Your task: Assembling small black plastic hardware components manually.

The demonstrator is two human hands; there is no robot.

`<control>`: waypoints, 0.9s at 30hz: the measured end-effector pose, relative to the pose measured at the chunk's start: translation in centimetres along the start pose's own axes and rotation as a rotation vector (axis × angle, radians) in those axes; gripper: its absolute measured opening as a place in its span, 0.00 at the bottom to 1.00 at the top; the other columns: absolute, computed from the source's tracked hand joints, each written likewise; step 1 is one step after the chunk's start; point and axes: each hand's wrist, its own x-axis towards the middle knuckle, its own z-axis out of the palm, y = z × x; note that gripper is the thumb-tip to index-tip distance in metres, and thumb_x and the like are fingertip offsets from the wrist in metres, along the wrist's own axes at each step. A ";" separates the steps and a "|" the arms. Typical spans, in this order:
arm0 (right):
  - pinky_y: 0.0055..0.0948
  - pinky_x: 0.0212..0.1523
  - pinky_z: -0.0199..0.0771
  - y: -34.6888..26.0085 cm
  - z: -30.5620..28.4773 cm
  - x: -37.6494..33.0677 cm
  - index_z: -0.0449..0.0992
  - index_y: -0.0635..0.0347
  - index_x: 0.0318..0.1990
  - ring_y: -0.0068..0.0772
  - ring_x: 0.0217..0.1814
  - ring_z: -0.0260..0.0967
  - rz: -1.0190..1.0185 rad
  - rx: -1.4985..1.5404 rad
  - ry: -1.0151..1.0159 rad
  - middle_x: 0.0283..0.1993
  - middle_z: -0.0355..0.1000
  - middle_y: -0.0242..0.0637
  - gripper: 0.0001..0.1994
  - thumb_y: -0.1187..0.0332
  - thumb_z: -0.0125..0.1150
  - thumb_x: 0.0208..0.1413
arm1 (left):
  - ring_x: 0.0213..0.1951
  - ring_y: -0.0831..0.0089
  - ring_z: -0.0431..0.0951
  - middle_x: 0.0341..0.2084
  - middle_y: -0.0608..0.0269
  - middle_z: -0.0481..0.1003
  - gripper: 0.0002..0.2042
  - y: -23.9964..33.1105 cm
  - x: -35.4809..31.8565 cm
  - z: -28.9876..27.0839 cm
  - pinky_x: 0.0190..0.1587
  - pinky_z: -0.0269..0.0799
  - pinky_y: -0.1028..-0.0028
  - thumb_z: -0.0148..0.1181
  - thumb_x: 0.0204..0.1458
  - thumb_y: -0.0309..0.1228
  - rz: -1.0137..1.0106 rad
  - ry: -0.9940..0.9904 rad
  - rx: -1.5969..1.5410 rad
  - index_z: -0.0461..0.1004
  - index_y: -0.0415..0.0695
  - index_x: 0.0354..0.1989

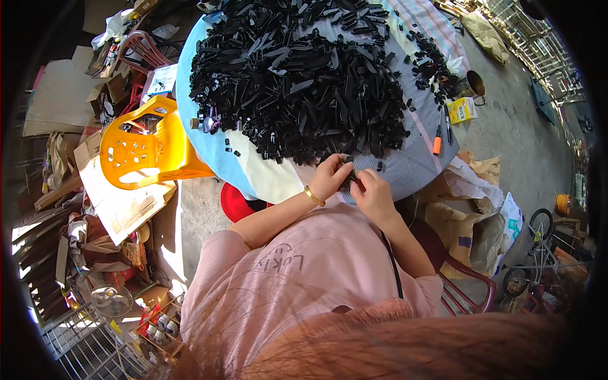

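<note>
My left hand (331, 177), with a gold bracelet at its wrist, is closed at the near edge of the round table (396, 171). Close beside it, my right hand (373, 195) pinches with thumb and forefinger. Between the fingertips of both hands is a small black plastic piece (348, 182), mostly covered by the fingers, so its shape is unclear. Directly beyond my hands lies a big heap of black plastic pieces (304, 95), some long and blade-like, others short. A smaller scatter of black parts (432, 66) spreads along the table's right side.
On the table's right are an orange-handled tool (437, 144), a dark pen-like stick (448, 130), a yellow box (461, 110) and a metal cup (475, 82). A yellow plastic chair (183, 155) stands left, above a red stool (233, 204). Sacks (446, 228) lie right of me.
</note>
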 end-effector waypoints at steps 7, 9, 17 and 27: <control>0.37 0.24 0.68 0.4 0.5 -0.6 0.64 0.63 0.25 0.45 0.24 0.66 -0.044 -0.342 -0.171 0.25 0.64 0.43 0.06 0.71 0.52 0.45 | 0.18 0.81 0.63 0.15 0.66 0.66 0.12 -0.7 0.0 0.1 0.21 0.60 0.78 0.55 0.49 0.34 0.101 0.034 0.337 0.67 0.37 0.33; 0.37 0.23 0.68 0.6 0.8 -0.8 0.64 0.63 0.25 0.45 0.23 0.66 -0.068 -0.338 -0.191 0.25 0.64 0.43 0.05 0.71 0.52 0.45 | 0.18 0.81 0.63 0.14 0.66 0.66 0.12 -1.2 0.0 0.3 0.21 0.60 0.78 0.55 0.49 0.34 0.096 0.033 0.322 0.66 0.36 0.34; 0.41 0.30 0.66 3.4 2.5 -1.5 0.66 0.68 0.28 0.52 0.30 0.66 0.279 0.274 -0.247 0.29 0.68 0.49 0.07 0.72 0.50 0.45 | 0.25 0.55 0.73 0.20 0.50 0.72 0.16 -2.2 1.8 0.1 0.28 0.68 0.64 0.55 0.47 0.37 0.162 0.143 0.631 0.65 0.39 0.39; 0.37 0.30 0.67 14.5 -2.6 0.1 0.73 0.59 0.35 0.44 0.30 0.68 0.304 -0.424 0.349 0.31 0.68 0.40 0.08 0.68 0.55 0.47 | 0.30 0.54 0.73 0.27 0.53 0.68 0.14 -3.5 2.5 0.0 0.32 0.69 0.63 0.55 0.46 0.42 0.260 -0.215 1.157 0.70 0.44 0.34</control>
